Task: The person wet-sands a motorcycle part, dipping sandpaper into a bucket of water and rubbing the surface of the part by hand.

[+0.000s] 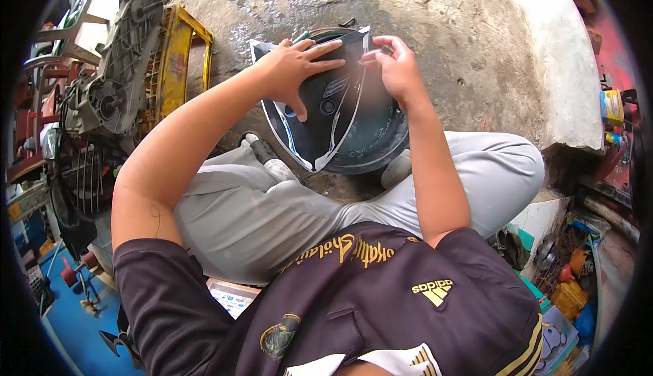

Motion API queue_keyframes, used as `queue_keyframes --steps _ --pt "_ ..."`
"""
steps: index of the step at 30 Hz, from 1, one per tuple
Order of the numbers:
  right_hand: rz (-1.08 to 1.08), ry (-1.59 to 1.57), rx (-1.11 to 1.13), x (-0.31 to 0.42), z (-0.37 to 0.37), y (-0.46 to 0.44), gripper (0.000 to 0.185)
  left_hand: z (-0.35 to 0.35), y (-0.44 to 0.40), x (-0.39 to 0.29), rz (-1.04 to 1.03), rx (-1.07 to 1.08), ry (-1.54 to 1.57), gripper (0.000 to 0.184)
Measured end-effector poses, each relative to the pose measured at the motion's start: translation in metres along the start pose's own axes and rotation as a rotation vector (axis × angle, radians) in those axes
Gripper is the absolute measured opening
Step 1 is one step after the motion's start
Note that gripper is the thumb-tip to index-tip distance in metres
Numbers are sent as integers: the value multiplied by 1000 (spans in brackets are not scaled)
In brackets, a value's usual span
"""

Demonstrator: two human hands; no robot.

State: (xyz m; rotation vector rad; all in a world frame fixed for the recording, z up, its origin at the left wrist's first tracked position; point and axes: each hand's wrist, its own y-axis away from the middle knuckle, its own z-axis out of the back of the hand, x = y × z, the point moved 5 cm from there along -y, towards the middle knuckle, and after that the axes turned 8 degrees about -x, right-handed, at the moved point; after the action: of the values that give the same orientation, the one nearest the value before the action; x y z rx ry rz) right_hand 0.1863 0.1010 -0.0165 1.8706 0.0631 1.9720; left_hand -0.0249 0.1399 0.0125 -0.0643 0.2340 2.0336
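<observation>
A black triangular panel [320, 131] with white and blue edging lies over a round dark basin [374, 148] between the person's legs. Spread flat on the panel's upper left part is my left hand [294, 73], its fingers apart. My right hand [393, 66] is at the panel's upper right corner, thumb and forefinger near the white edge; its fingers are partly bent and apart, and no object shows between them. Cloudy water seems to be in the basin, beneath and beside the panel.
Wet concrete floor [442, 43] surrounds the basin. A yellow crate [178, 63] and a metal engine casing [126, 70] stand at the left. A pale concrete ledge [568, 70] runs along the right, with assorted parts and tools beyond it.
</observation>
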Motion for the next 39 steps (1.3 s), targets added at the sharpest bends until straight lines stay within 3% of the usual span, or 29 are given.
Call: queue_keyframes --steps 3,7,9,11,12,14,15,19,21,24,27,29,34,38,39 --pt "-108 80 -118 -41 18 -14 39 2 -1 -1 24 59 76 139" --pt "-412 334 -12 -139 19 -29 34 2 -1 -1 28 55 66 140" --pt "-193 821 -65 -186 23 -42 43 0 0 -1 25 41 50 140" --pt "-196 1171 131 -203 11 -35 35 0 -1 0 13 33 61 140" --pt "-195 1172 130 -197 11 -32 35 0 -1 -1 13 32 60 140" --pt "-729 369 119 -194 9 -18 23 0 0 -1 17 35 47 140" --pt "-803 88 172 -191 13 -22 14 0 0 -1 18 34 48 140" --pt "-638 -187 39 -96 29 -30 13 -1 -1 1 8 27 54 138" --pt "-421 -32 11 -41 32 -21 14 -3 0 1 -2 23 48 136" --pt "-260 74 101 13 1 10 19 -2 1 0 -3 9 29 135" --pt "102 409 418 38 -35 39 27 -2 2 -2 9 61 14 131" --pt "185 431 519 43 -51 54 29 -6 4 -4 -11 52 -40 127" --pt "241 419 404 56 -36 49 27 -10 16 -6 -38 14 -50 122" --pt "94 431 329 18 -7 10 24 -11 24 -8 -33 -20 -27 120" --pt "-109 588 308 -5 2 -1 22 -11 25 -8 -39 -36 -25 122"
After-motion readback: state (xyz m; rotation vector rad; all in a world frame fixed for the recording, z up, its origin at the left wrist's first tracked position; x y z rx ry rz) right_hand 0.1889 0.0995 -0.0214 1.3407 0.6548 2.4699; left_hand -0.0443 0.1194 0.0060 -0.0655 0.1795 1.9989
